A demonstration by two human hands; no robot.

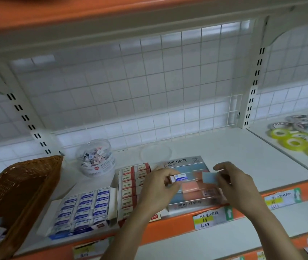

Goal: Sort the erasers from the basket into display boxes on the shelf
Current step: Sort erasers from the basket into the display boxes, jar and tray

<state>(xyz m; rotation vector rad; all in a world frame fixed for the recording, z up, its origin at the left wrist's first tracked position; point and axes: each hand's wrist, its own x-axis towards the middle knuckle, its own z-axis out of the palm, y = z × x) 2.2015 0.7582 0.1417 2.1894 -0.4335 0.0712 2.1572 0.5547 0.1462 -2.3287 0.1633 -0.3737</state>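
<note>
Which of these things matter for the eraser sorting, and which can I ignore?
Job: wicker basket; blue-label display box; red-label display box; pastel display box; blue-sleeved eraser in the left hand; pale blue eraser in the right hand.
Lying about: clear tub of small packets; tape rolls; price tags.

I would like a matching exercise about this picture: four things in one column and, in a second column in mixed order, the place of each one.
Things:
1 wicker basket
2 tape rolls
3 pale blue eraser
4 blue-sleeved eraser

Places:
A in the right hand
B far left of the shelf
C far right of the shelf
D in the left hand

Pairs: 1-B, 2-C, 3-A, 4-D
</note>
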